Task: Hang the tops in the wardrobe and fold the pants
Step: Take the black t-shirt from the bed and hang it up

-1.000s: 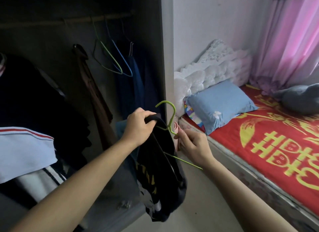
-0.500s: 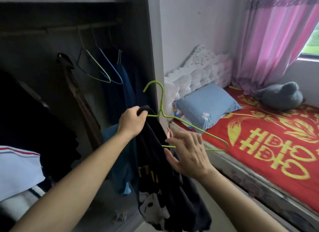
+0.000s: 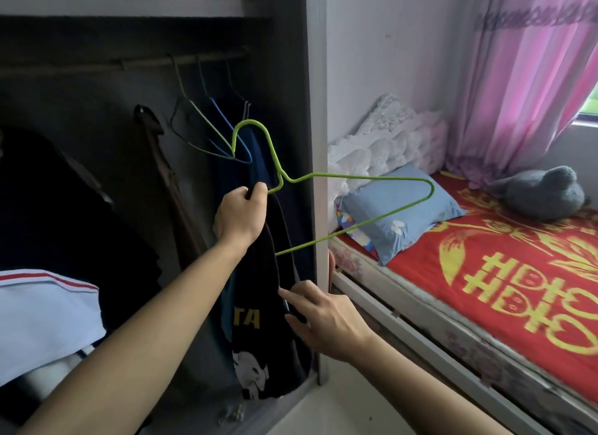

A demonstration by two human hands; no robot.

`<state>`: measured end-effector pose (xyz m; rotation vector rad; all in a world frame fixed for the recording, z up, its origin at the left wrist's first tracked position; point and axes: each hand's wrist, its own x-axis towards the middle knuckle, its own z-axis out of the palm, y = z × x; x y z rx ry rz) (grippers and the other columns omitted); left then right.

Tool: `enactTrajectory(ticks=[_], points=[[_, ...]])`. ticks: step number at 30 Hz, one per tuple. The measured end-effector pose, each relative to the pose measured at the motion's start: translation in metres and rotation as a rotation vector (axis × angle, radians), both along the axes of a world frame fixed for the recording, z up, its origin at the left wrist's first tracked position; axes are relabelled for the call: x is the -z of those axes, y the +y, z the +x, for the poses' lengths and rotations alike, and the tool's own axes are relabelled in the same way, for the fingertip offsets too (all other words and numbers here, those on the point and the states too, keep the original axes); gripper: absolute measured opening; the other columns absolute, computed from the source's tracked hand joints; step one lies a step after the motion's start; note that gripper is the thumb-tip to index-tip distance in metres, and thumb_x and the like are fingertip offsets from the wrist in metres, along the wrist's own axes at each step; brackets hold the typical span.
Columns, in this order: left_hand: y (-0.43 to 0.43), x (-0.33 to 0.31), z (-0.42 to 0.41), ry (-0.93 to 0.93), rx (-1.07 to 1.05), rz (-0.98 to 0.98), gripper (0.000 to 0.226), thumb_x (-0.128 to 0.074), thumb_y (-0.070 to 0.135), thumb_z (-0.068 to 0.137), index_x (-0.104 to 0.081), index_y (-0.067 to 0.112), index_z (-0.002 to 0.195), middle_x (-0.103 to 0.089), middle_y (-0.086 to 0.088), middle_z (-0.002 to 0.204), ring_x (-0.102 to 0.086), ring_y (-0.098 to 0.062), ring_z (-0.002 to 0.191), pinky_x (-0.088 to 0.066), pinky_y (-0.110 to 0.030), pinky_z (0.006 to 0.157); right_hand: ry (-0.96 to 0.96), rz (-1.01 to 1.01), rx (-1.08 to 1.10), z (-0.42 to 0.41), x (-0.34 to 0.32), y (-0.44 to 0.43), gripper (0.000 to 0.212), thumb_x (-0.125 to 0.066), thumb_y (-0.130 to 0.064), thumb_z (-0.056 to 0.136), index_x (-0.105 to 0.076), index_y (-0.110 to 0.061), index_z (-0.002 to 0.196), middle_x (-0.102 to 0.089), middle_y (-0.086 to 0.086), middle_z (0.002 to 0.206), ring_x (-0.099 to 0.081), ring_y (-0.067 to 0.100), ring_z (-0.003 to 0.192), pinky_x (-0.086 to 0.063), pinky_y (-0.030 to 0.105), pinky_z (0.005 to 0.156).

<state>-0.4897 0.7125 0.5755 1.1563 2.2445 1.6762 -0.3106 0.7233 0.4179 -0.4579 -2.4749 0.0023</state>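
the left hand's fingers [image 3: 255, 191] are curled tight round the collar of the black top [image 3: 259, 289] and the wire just under the hook of the green hanger [image 3: 284, 176], so cloth and wire are held in one grip. the left hand [image 3: 241, 213] holds both up in front of the open wardrobe [image 3: 315, 143].

lower down, the right hand's fingers [image 3: 286, 294] lie nearly straight along the edge of the hanging cloth, with the thumb below. whether the right hand [image 3: 323, 318] pinches a fold or only touches it, i cannot tell.

the top hangs limp from the left grip, with a pale print low on it. it looks soft and light, and it gives nothing to push against. one arm of the hanger sticks out bare to the right and its lower wire runs into the cloth; how the other arm sits is hidden.

the hanger is thin coated wire. it is probably springy and a bit slick, so the top could slide off a tilted shoulder.

the best hold is likely the collar, stretched over the free arm while the other hand steadies the wire at its neck. the hook then goes on the rail [image 3: 129, 66], beside the hangers [image 3: 194, 133] hanging there.
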Motion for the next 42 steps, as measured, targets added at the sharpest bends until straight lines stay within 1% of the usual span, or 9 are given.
enactTrajectory(ticks=[6, 9, 16, 18, 21, 27, 34, 37, 42], points=[[-0.012, -0.005, -0.01, -0.065, -0.019, 0.087, 0.045, -0.05, 0.039, 0.087, -0.03, 0.02, 0.051, -0.033, 0.009, 0.042, -0.032, -0.013, 0.045, -0.029, -0.031, 0.051, -0.268, -0.423, -0.082, -0.024, -0.01, -0.003, 0.086, -0.06, -0.042, 0.089, -0.003, -0.042, 0.153, -0.064, -0.006, 0.129, -0.067, 0.026, 0.104, -0.055, 0.04, 0.085], [-0.02, -0.009, -0.019, -0.094, -0.032, 0.107, 0.045, -0.051, 0.036, 0.088, -0.028, 0.019, 0.053, -0.03, 0.01, 0.043, -0.027, -0.01, 0.043, -0.026, -0.03, 0.047, -0.262, -0.446, -0.031, -0.02, -0.006, 0.006, 0.061, -0.053, -0.041, 0.092, -0.022, -0.03, 0.142, -0.068, -0.006, 0.12, -0.067, 0.028, 0.1, -0.053, 0.037, 0.079], [-0.034, -0.005, -0.035, -0.283, -0.088, 0.099, 0.042, -0.051, 0.033, 0.085, -0.025, 0.019, 0.055, -0.027, 0.012, 0.043, -0.024, -0.008, 0.043, -0.024, -0.027, 0.044, -0.272, -0.046, -0.099, -0.003, -0.026, 0.019, 0.022, -0.041, -0.036, 0.098, -0.055, -0.023, 0.108, -0.052, -0.003, 0.109, -0.057, 0.022, 0.071, -0.045, 0.036, 0.059], [-0.034, -0.003, -0.037, -0.315, -0.11, 0.086, 0.042, -0.052, 0.033, 0.085, -0.024, 0.02, 0.056, -0.026, 0.011, 0.044, -0.022, -0.009, 0.043, -0.023, -0.027, 0.044, -0.213, -0.114, -0.184, -0.003, -0.039, 0.004, 0.015, -0.046, -0.027, 0.095, -0.056, -0.019, 0.102, -0.055, -0.003, 0.112, -0.055, 0.019, 0.076, -0.042, 0.031, 0.062], [-0.035, -0.003, -0.043, -0.339, -0.131, 0.088, 0.042, -0.053, 0.032, 0.083, -0.024, 0.02, 0.055, -0.026, 0.01, 0.045, -0.022, -0.008, 0.043, -0.023, -0.026, 0.044, -0.263, -0.367, -0.263, -0.001, -0.053, -0.01, 0.011, -0.045, -0.022, 0.089, -0.04, -0.019, 0.079, -0.054, 0.001, 0.081, -0.048, 0.021, 0.069, -0.04, 0.034, 0.064], [-0.048, 0.012, -0.07, 0.117, -0.187, -0.042, 0.047, -0.052, 0.044, 0.083, -0.039, 0.01, 0.053, -0.041, 0.0, 0.047, -0.041, -0.022, 0.046, -0.029, -0.031, 0.048, -0.065, -0.186, 0.207, 0.042, -0.069, 0.064, 0.03, -0.034, -0.042, 0.087, -0.05, -0.016, 0.082, -0.059, 0.006, 0.081, -0.06, 0.031, 0.075, -0.049, 0.042, 0.065], [-0.055, 0.008, -0.088, 0.31, -0.217, -0.049, 0.047, -0.052, 0.043, 0.081, -0.036, 0.01, 0.052, -0.038, -0.003, 0.045, -0.038, -0.024, 0.045, -0.024, -0.031, 0.046, 0.11, 0.12, 0.188, 0.065, -0.104, 0.086, 0.025, -0.047, -0.032, 0.092, -0.05, -0.012, 0.077, -0.045, 0.002, 0.07, -0.048, 0.024, 0.062, -0.041, 0.034, 0.054], [-0.058, 0.012, -0.088, 0.564, -0.247, -0.162, 0.048, -0.05, 0.049, 0.076, -0.04, 0.007, 0.054, -0.042, -0.004, 0.045, -0.037, -0.022, 0.044, -0.023, -0.031, 0.046, 0.129, 0.137, 0.21, 0.064, -0.105, 0.09, 0.032, -0.047, -0.035, 0.094, -0.053, -0.009, 0.078, -0.044, 0.001, 0.07, -0.04, 0.018, 0.063, -0.044, 0.039, 0.051], [-0.05, 0.017, -0.074, 0.569, -0.129, -0.16, 0.045, -0.053, 0.045, 0.078, -0.036, 0.011, 0.056, -0.041, -0.002, 0.045, -0.044, -0.023, 0.047, -0.025, -0.03, 0.046, 0.165, 0.006, 0.197, 0.055, -0.115, 0.087, 0.031, -0.046, -0.04, 0.102, -0.06, -0.014, 0.094, -0.048, -0.008, 0.083, -0.046, 0.012, 0.075, -0.041, 0.027, 0.067]])
